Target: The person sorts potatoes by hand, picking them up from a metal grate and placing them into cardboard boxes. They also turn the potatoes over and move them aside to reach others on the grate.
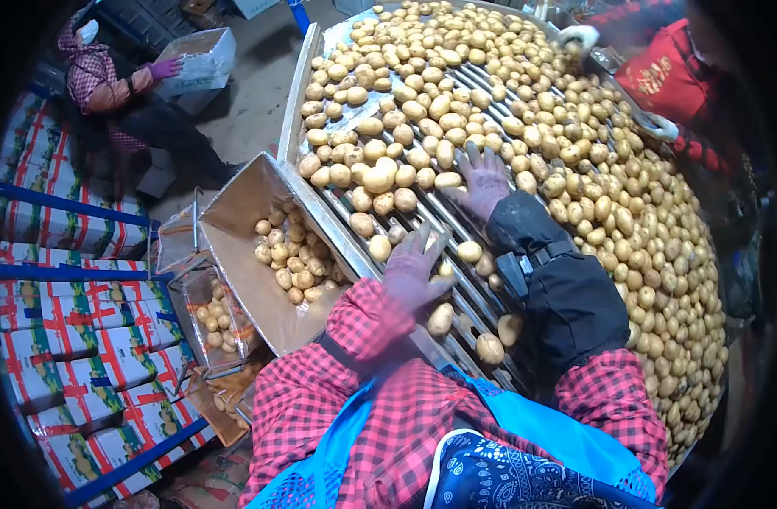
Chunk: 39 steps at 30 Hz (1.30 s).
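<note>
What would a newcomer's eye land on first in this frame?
First the mass of potatoes covering the round roller table across the upper right. Next the person's two gloved hands at the near edge: the left hand spread over a few potatoes, the right hand reaching further in. At left, a cardboard box partly filled with potatoes sits against the table, with stacked printed cartons beyond.

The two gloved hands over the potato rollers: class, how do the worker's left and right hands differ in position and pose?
The left hand lies nearer the body by the rollers' edge, fingers bent over potatoes; the right hand reaches farther out, fingers spread flat. The left wrist shows a red checked sleeve; the right forearm wears a black oversleeve. Both wear purplish gloves and grip nothing clearly.
</note>
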{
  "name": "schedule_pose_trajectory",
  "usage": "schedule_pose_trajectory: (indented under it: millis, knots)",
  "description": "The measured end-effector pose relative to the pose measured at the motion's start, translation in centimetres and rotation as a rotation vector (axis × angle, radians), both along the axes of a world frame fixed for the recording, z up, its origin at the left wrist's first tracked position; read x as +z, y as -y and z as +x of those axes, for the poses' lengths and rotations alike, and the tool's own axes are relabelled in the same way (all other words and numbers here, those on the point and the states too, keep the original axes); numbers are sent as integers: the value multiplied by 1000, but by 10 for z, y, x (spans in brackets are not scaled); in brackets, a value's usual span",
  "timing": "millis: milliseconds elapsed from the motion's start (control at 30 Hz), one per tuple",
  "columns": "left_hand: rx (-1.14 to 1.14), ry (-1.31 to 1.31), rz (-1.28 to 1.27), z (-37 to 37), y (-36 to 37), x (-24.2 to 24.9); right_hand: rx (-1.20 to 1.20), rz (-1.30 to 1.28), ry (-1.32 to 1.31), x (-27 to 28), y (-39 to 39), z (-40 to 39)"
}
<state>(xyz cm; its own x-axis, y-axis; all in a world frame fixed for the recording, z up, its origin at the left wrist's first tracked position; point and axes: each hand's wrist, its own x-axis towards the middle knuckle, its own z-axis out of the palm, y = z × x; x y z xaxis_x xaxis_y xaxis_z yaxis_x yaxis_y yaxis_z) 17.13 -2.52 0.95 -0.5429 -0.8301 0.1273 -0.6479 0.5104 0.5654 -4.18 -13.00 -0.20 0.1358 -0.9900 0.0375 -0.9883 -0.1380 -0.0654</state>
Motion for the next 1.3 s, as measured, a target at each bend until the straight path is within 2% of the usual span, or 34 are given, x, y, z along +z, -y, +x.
schedule_pose_trajectory:
  millis: [67,100,133,200,233,300,367,400,433,467,500,533,567,600,633,700,733,767,833,900,967,1033,1133,1200,1233,1267,1300]
  knots:
    - [26,-13,-10,6,25,-9,-48,-45,13,-7,34,1]
    - [38,-39,-12,11,34,-12,-63,6,46,-8,53,-3]
    - [93,-10,-156,16,48,4,-51,91,45,-10,73,-10]
    - [215,37,-265,20,83,13,-92,187,124,-8,99,-19]
    - [247,139,-264,23,100,17,-140,205,204,-4,103,-19]
    - [202,422,-78,26,134,7,-170,245,164,-6,90,-15]
    - [145,438,-181,20,161,-14,-92,141,224,-20,68,-23]
    - [144,512,-197,14,173,-26,-41,266,105,-1,48,-21]
    - [141,591,-210,9,178,-31,27,157,187,-12,26,-27]
    - [149,646,-125,4,178,-19,60,206,190,-11,3,-31]
    - [137,642,-126,6,169,-8,123,219,319,1,-25,-39]
    - [279,90,197,13,157,4,102,249,404,18,-52,-43]
    - [400,-472,509,20,154,11,68,201,612,28,-79,-47]
    - [308,-959,653,30,155,-12,12,288,863,43,-101,-53]
    - [118,-1079,521,40,138,-11,-151,329,1007,53,-124,-53]
    - [82,-1867,1086,46,111,8,-264,267,1160,62,-158,-62]
    - [71,-1984,1099,46,99,12,-405,278,1304,48,-174,-74]
    - [-85,-2097,1203,50,94,5,-425,209,1365,53,-185,-72]
    - [-208,-2148,1341,49,77,22,-460,240,1351,42,-197,-84]
    - [-205,-2161,1381,48,68,22,-471,255,1289,40,-202,-88]
    - [-571,-2187,1455,48,64,11,-401,239,1167,29,-204,-88]
    - [-653,-2188,1447,51,56,19,-349,210,1138,30,-203,-82]
    - [-290,-1954,1096,82,51,23,-339,273,1060,39,-202,-80]
    - [-137,-1765,913,97,60,24,-329,205,900,37,-208,-92]
    - [-89,-1674,831,99,68,22,-264,147,721,30,-209,-109]
    - [35,-1749,754,130,68,14,-289,65,618,42,-207,-114]
    - [344,-1527,658,145,64,19,-307,-8,517,52,-200,-120]
